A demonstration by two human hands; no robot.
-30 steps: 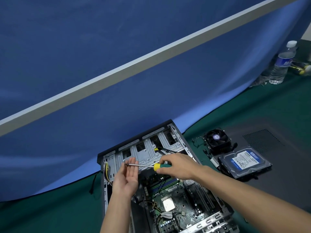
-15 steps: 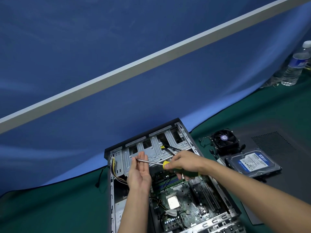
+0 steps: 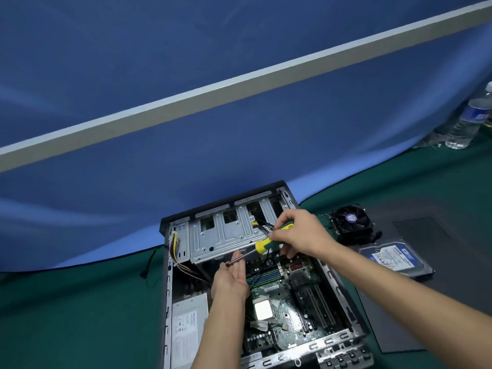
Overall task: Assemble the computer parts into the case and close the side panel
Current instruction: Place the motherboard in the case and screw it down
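The open computer case lies on its side on the green mat, with its motherboard, a power supply and a grey drive cage showing. My right hand grips the yellow and green handle of a screwdriver above the case. Its metal shaft slants down to the left. My left hand is held palm up with straight fingers touching the shaft near its tip. A blue-labelled hard drive and a CPU cooler fan lie to the right of the case.
The dark side panel lies flat on the mat under and beyond the hard drive. A water bottle stands at the far right edge. A blue cloth backdrop with a pale bar across it rises behind the case.
The view has shifted so the case sits higher and more fully in frame. The screwdriver has tilted, tip now lower and handle higher, and my left hand has dropped toward the motherboard.
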